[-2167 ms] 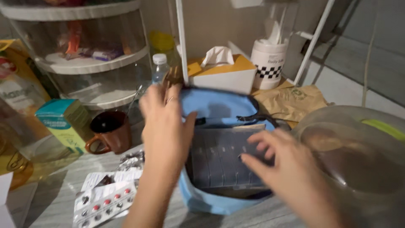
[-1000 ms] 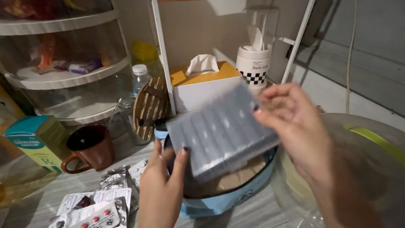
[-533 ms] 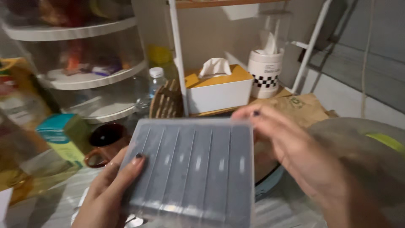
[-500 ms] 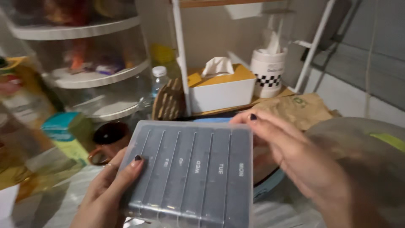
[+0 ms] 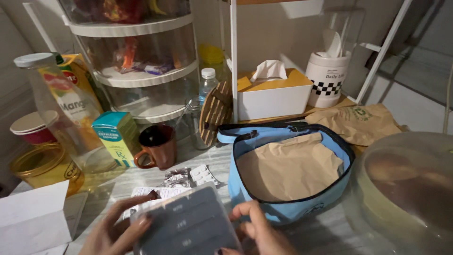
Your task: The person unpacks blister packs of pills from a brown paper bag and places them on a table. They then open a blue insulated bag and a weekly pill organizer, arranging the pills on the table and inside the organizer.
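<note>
A grey translucent weekly pill organiser (image 5: 186, 226) is held low at the bottom edge of the view. My left hand (image 5: 115, 231) grips its left side and my right hand (image 5: 258, 230) grips its right side, thumb up. Just behind it stands an open light blue pouch (image 5: 288, 167) with a brown paper bag inside. Blister packs of pills (image 5: 188, 175) lie on the marble counter between the organiser and a brown mug (image 5: 157, 146).
A teal and green medicine box (image 5: 115, 137), a juice bottle (image 5: 56, 104) and a gold tin (image 5: 40, 165) stand left. A white box (image 5: 35, 217) is at bottom left. A tissue box (image 5: 271, 94), a checked paper cup, a brown paper bag (image 5: 356, 123) and a clear dome lid (image 5: 406, 189) fill the back and right.
The organiser came out of the blue pouch, was raised before the camera, then lowered to the bottom edge. The pouch and the paper bag inside it now show fully.
</note>
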